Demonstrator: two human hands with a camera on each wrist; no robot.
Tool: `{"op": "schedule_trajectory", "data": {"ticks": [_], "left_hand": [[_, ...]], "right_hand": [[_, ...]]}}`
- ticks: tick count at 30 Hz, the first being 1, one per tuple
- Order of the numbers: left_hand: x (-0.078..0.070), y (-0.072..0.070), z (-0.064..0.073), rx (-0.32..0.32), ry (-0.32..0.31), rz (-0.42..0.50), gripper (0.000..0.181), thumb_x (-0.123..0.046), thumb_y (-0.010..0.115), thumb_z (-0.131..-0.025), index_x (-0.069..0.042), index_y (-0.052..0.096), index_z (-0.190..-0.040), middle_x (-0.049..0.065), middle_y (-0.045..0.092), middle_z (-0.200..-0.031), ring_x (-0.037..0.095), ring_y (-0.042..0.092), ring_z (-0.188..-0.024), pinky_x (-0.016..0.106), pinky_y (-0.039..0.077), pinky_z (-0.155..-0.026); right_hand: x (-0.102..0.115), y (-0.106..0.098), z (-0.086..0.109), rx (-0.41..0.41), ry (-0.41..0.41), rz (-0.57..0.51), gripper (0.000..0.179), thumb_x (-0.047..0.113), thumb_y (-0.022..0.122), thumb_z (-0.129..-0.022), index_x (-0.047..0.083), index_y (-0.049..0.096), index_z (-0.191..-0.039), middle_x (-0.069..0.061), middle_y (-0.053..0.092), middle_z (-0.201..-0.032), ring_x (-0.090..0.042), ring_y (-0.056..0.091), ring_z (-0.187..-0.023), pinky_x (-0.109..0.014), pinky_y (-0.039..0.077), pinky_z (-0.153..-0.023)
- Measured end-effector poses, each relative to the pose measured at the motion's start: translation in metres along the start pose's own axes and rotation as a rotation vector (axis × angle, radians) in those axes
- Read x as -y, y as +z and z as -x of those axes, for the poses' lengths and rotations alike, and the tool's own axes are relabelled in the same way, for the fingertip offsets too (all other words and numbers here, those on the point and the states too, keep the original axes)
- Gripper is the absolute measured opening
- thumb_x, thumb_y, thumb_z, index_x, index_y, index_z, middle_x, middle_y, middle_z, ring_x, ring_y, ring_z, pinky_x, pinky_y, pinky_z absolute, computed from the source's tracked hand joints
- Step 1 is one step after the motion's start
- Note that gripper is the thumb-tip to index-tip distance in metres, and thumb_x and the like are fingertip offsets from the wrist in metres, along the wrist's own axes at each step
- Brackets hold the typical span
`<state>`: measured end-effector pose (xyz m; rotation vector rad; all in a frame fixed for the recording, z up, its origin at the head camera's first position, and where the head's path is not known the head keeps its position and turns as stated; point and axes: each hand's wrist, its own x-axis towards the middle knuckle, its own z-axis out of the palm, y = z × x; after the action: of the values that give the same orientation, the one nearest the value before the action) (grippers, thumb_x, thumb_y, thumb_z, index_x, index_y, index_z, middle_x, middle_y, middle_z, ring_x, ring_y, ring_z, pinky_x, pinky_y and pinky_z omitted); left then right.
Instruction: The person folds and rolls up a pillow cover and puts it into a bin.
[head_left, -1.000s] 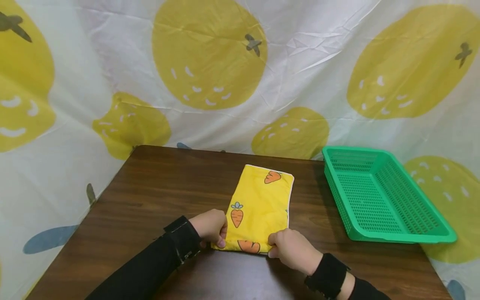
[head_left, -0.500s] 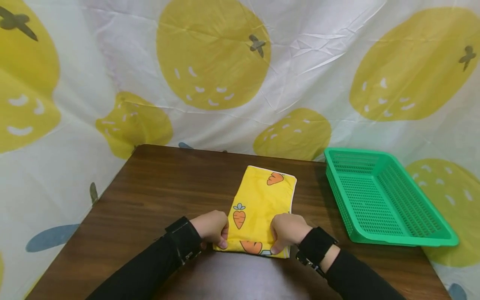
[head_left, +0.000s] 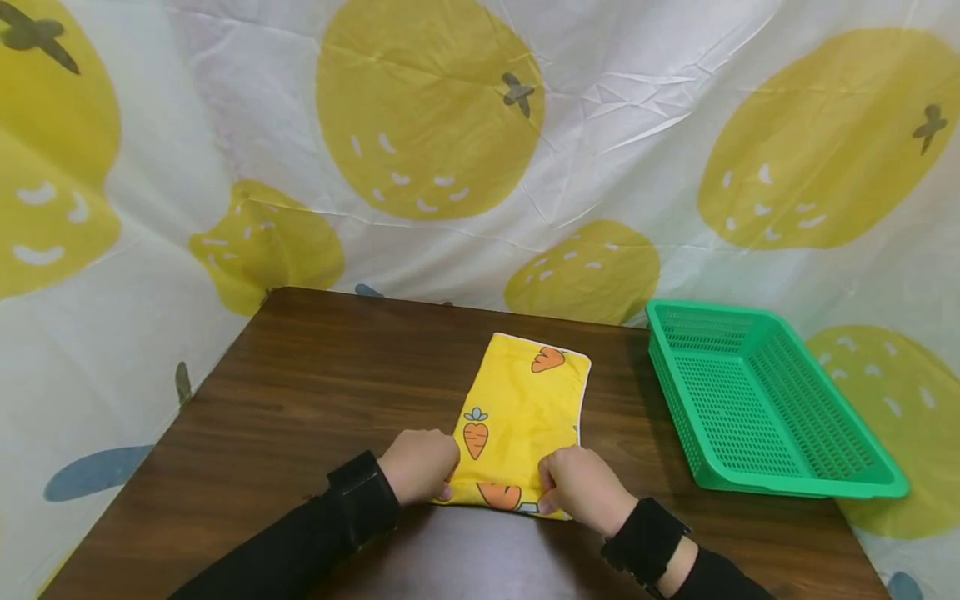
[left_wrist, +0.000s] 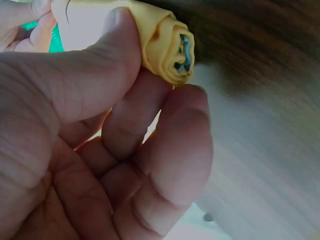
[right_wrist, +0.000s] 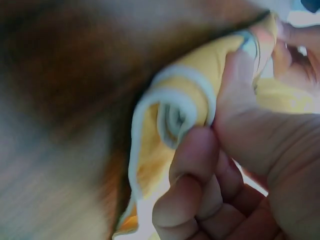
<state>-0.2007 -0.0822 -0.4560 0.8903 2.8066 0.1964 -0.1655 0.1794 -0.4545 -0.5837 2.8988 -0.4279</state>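
A yellow cloth with orange carrots and white edging lies on the brown table, its near edge rolled up. My left hand pinches the left end of that roll between thumb and fingers. In the left wrist view the spiral end of the cloth sticks out past the thumb. My right hand pinches the roll near its right end. Seen from the right wrist, the cloth shows its white-edged coil beside the fingertips, with a flat flap hanging out from it.
A green plastic basket with mesh sides stands at the right of the brown wooden table. Nothing is visible inside it. Behind and beside the table hangs a white curtain with a yellow fruit print.
My right hand moved inward and up over the cloth's near right part, then slightly back right and down. My left hand shifted slightly at the left end. The cloth's far part stayed flat.
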Motion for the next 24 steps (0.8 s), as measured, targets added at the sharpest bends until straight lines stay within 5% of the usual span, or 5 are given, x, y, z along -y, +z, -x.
{"op": "schedule_trajectory", "data": {"ticks": [9, 13, 18, 21, 24], "left_hand": [[-0.012, 0.010, 0.017, -0.191, 0.099, -0.227, 0.017, -0.018, 0.085, -0.087, -0.009, 0.074, -0.077, -0.002, 0.055, -0.061, 0.012, 0.043, -0.055, 0.029, 0.040, -0.054], [-0.020, 0.016, 0.023, -0.260, 0.069, -0.333, 0.017, -0.016, 0.084, -0.088, -0.010, 0.075, -0.075, 0.000, 0.060, -0.062, 0.012, 0.045, -0.055, 0.029, 0.042, -0.051], [-0.028, 0.025, 0.028, -0.354, -0.019, -0.332, 0.014, -0.014, 0.085, -0.087, -0.013, 0.079, -0.074, 0.000, 0.064, -0.061, 0.013, 0.050, -0.055, 0.030, 0.044, -0.049], [-0.032, 0.029, 0.032, -0.446, 0.010, -0.324, 0.012, -0.010, 0.085, -0.084, -0.014, 0.080, -0.074, 0.000, 0.066, -0.062, 0.013, 0.051, -0.057, 0.028, 0.041, -0.049], [-0.035, 0.029, 0.034, -0.469, 0.067, -0.324, 0.011, -0.011, 0.086, -0.083, -0.013, 0.080, -0.073, 0.000, 0.066, -0.064, 0.014, 0.050, -0.059, 0.027, 0.038, -0.054]], "right_hand": [[0.021, 0.025, 0.032, -0.312, -0.208, 0.479, 0.028, 0.016, 0.093, -0.073, 0.011, 0.066, -0.071, -0.001, 0.052, -0.068, -0.014, 0.054, -0.058, -0.029, 0.045, -0.057], [0.017, 0.025, 0.033, -0.304, -0.183, 0.412, 0.034, 0.022, 0.097, -0.066, 0.011, 0.066, -0.074, 0.000, 0.050, -0.070, -0.014, 0.055, -0.062, -0.029, 0.047, -0.061], [0.012, 0.025, 0.029, -0.279, -0.168, 0.322, 0.031, 0.017, 0.096, -0.066, 0.011, 0.066, -0.073, 0.002, 0.050, -0.069, -0.014, 0.055, -0.062, -0.029, 0.047, -0.059], [0.011, 0.025, 0.028, -0.271, -0.165, 0.317, 0.030, 0.015, 0.096, -0.067, 0.011, 0.066, -0.071, 0.001, 0.051, -0.069, -0.014, 0.056, -0.061, -0.030, 0.048, -0.059], [0.010, 0.023, 0.027, -0.257, -0.155, 0.289, 0.029, 0.013, 0.094, -0.070, 0.012, 0.065, -0.070, 0.001, 0.052, -0.069, -0.014, 0.057, -0.061, -0.031, 0.048, -0.058]]}}
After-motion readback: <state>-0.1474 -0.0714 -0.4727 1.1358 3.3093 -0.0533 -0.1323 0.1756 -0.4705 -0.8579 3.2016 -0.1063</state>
